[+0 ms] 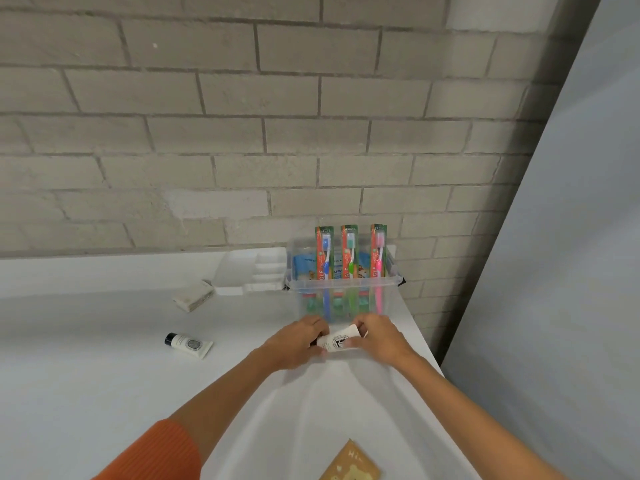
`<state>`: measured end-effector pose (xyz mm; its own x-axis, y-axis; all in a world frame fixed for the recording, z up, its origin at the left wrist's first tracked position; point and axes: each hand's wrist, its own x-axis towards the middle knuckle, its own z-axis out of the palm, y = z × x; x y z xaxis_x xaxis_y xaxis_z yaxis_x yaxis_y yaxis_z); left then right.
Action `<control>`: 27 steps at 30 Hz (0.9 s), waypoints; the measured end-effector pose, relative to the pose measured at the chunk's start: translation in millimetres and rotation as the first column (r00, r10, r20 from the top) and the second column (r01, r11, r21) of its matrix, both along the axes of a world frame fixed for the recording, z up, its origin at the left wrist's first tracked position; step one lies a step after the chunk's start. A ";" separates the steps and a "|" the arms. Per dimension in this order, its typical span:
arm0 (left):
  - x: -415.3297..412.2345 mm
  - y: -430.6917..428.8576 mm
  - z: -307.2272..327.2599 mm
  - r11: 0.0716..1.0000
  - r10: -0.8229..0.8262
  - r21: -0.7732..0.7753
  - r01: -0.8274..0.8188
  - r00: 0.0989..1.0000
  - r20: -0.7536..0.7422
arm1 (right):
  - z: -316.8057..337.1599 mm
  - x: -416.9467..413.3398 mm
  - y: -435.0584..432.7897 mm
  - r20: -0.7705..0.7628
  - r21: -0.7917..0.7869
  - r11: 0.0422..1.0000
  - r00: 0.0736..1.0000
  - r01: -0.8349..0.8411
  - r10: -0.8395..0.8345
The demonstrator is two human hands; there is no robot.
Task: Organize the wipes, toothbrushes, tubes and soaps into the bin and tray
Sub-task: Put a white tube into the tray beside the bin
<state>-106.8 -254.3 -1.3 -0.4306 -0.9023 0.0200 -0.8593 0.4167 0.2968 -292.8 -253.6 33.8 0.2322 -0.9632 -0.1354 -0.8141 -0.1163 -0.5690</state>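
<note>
While both hands grip one white tube (337, 342) just before the bin (308, 287), the sort looks half done.

Left hand (294, 344) curls round the cap end and right hand (377, 337) pinches the crimped end, holding the tube level, likely to line it up for the bin at the bench's (104, 375) back right corner. Toothbrushes (349, 258) stand upright inside, wipes (304, 266) behind, which spares floor room. Tray (242, 271) sits against the bin's left. Soap (193, 296) and second tube (189, 344) lie unsorted, further left.
</note>
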 end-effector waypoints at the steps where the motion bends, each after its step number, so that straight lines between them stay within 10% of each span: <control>1: 4.4 2.1 3.5 1.000 0.024 0.000 -0.024 0.999 -0.034 | 7.4 4.2 -0.6 0.001 -0.033 0.999 1.000 -0.013 0.013; 27: 102.2 -59.7 86.1 0.872 0.309 -0.121 -0.475 0.724 -0.617 | 101.8 155.4 -100.2 0.353 -0.462 0.882 0.892 -0.095 0.281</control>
